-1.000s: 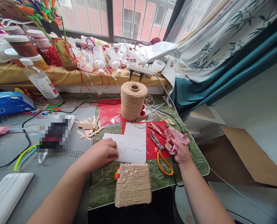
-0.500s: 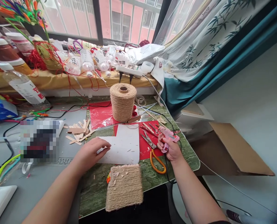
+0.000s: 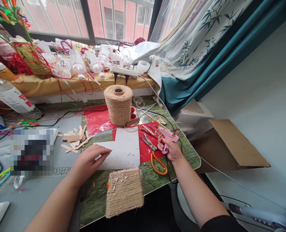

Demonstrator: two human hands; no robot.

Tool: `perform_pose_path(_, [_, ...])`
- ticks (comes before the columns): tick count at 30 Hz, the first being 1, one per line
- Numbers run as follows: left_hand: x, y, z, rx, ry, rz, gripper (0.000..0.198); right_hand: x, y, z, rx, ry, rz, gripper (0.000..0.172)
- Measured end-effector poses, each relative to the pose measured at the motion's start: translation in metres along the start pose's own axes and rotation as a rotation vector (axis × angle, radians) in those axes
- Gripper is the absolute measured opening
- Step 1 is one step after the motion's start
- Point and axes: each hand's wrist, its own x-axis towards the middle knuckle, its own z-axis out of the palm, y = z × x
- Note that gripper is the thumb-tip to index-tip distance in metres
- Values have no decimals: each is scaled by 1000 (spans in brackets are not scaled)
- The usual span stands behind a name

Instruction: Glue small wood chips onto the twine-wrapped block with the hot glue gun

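My right hand (image 3: 170,150) is closed round the grip of a pink glue gun (image 3: 167,138), which rests on the green table (image 3: 186,151) beside orange-handled scissors (image 3: 157,158). My left hand (image 3: 89,159) lies flat on the left edge of a white paper sheet (image 3: 123,149), fingers stretched out. A square pad wrapped in jute twine (image 3: 124,191), with bits of debris on it, lies just in front of the paper. A large spool of jute twine (image 3: 118,104) stands upright behind the paper on red plastic sheeting (image 3: 96,119).
A pile of wooden craft sticks (image 3: 74,138) lies left of the paper. A windowsill holds bottles (image 3: 77,62), a power strip (image 3: 123,71) and red string. Cardboard (image 3: 232,145) and a white box (image 3: 193,112) sit right of the table's edge. A black cable (image 3: 171,180) hangs off the front.
The view has swung to the right, so everything sits further left in the picture. My left fingers have uncurled and stretched flat onto the paper. My right hand still holds the glue gun.
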Motion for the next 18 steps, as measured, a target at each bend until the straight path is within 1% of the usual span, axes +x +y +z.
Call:
perform_pose_path(5, [-1, 6, 3, -27, -73, 72, 28, -1, 2, 5, -53, 53, -24, 17])
perform_pose_path(9, [-4, 3, 3, -43, -75, 83, 29, -8, 0, 14, -122, 90, -100, 16])
perform_pose_path(13, [-6, 4, 2, -37, -22, 21, 19, -20, 0, 31, -195, 46, -104, 16])
perform_pose_path(15, [-7, 7, 1, -22, -17, -38, 14, -27, 1, 42, -263, 25, -65, 18])
perform_pose_path(18, [-8, 10, -2, -16, -29, -91, 14, -40, 3, 57, -337, -24, -10, 22])
